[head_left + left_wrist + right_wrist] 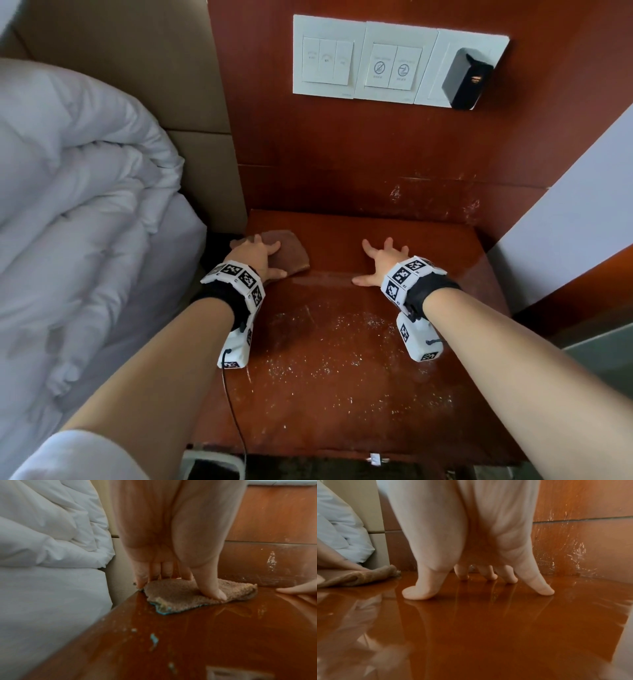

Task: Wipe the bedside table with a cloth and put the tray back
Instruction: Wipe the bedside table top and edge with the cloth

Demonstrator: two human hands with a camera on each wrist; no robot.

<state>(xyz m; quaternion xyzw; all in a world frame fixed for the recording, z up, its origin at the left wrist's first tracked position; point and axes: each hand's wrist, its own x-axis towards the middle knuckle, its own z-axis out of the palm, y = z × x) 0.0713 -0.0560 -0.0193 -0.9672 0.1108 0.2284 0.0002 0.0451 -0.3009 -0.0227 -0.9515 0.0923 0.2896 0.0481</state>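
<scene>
The white duvet (78,192) is bunched on the bed at my far left, just beside the table (342,377). My left hand (255,255) lies flat on the brown cloth (291,251) at the table's back left corner, fingers straight and spread, thumb (212,588) pressing down into the pile. The cloth is a folded, rumpled pad; its long axis runs roughly across the table, left to right, with one end at the table's left edge and the other pointing toward my right hand (385,262). A blue edge (161,612) peeks out beneath its near corner. White specks (325,349) dot the near half of the tabletop. My right hand holds nothing: fingers splayed wide, fingertips (542,590) planted on the glossy wood, apart from the cloth. Above, on the wooden wall panel, sits a row of white switches (359,61), with a black adapter (466,78) plugged in at its right end.
</scene>
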